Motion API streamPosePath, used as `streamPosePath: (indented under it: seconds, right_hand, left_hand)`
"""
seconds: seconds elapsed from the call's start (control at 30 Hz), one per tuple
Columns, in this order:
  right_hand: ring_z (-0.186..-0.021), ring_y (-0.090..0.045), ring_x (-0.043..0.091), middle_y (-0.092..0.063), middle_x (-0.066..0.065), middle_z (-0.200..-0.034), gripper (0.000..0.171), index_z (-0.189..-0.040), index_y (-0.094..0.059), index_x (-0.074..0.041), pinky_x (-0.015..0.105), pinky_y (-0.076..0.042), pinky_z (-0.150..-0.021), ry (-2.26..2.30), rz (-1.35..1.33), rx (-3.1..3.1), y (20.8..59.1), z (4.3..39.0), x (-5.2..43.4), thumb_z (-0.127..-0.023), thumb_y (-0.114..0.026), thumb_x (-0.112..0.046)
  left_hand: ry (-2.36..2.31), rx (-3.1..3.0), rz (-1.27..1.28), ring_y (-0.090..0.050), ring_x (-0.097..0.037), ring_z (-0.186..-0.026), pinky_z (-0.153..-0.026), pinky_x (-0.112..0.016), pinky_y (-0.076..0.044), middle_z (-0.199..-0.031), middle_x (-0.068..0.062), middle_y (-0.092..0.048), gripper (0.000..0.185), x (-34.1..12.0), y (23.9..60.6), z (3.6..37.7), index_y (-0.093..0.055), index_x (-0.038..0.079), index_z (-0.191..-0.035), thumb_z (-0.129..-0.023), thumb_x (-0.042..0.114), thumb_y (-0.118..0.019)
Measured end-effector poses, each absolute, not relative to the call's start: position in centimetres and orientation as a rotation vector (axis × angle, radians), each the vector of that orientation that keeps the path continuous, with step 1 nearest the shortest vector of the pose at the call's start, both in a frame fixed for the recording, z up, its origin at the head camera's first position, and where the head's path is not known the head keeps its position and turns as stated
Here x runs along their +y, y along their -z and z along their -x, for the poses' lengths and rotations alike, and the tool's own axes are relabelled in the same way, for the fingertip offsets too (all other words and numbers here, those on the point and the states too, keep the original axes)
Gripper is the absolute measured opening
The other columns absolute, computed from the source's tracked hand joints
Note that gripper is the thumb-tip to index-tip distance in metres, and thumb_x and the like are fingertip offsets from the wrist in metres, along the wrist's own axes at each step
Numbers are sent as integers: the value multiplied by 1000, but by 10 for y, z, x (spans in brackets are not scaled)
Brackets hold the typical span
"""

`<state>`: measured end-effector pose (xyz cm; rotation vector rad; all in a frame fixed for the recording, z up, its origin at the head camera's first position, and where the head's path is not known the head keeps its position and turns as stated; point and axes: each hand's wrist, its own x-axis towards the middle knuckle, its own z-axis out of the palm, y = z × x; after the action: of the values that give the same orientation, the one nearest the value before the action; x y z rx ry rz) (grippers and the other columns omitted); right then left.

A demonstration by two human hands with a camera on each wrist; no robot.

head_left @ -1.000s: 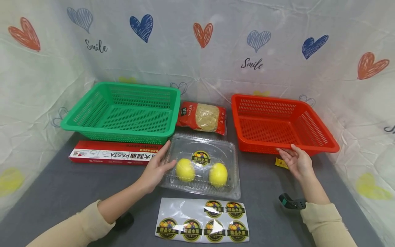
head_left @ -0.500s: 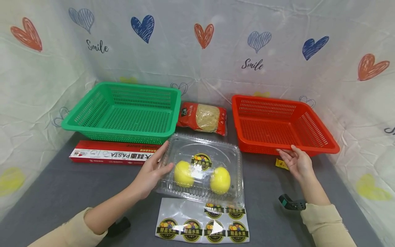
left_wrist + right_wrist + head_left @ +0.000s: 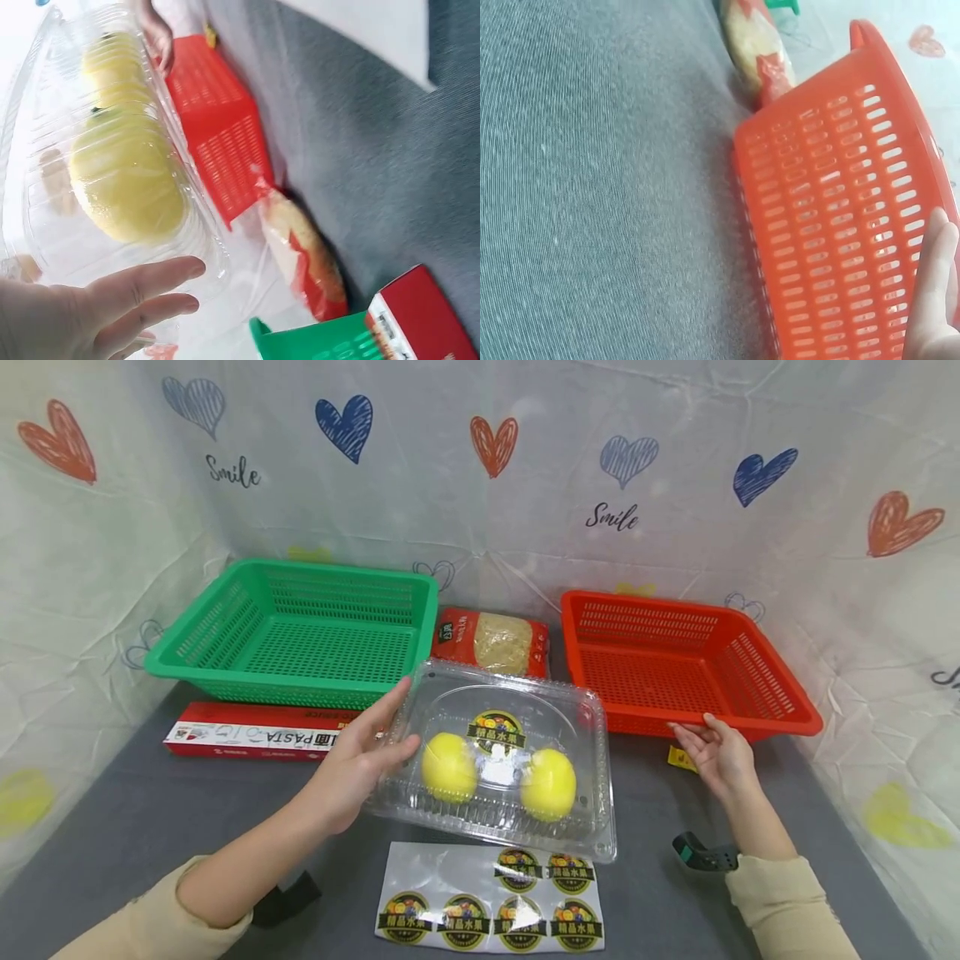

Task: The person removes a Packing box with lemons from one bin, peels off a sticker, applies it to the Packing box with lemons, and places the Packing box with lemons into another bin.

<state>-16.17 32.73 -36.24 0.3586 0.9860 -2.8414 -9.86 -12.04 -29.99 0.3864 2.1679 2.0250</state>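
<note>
While left hand (image 3: pixel 356 760) grips clamshell (image 3: pixel 502 760), only head view shows stickers (image 3: pixel 491 910).

The left hand (image 3: pixel 82 315) sits at the bottom left of the left wrist view, its fingers (image 3: pixel 154 274) extended along the edge of a clear plastic clamshell box (image 3: pixel 45 187) that holds two yellow fruits (image 3: pixel 127 176), one behind the other. Beyond the box lies a red basket (image 3: pixel 217 135) on the grey table (image 3: pixel 360 165), with another hand (image 3: pixel 159 41) at its far rim. Nearer are a red-and-clear packet of pale noodles (image 3: pixel 304 259), a green basket corner (image 3: pixel 330 341) and a red-and-white box (image 3: pixel 424 315).
</note>
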Motion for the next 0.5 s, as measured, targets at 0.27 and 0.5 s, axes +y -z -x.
streamPosePath:
  seconds: [0.27, 0.5]
  right_hand:
    - [-86, -65, 34, -58, 18, -89, 16, -109, -35, -10, 35, -49, -83, 2845, -344, 1009, 364, 161, 325, -96, -45, -12]
    - [-86, -65, 34, -59, 18, -89, 18, -109, -35, -9, 35, -49, -82, 2838, -313, 1057, 365, 163, 326, -96, -46, -12]
  left_hand:
    - [-2049, 2198, -382, -20, -26, -134, -87, -39, -44, -151, -1, -13, 65, -116, 287, 115, -19, 17, -147, -92, 5, -51]
    - [-2099, 2161, -297, -29, -28, -130, -88, -41, -42, -151, 2, -14, 62, -105, 279, 128, -23, 22, -146, -92, 6, -50]
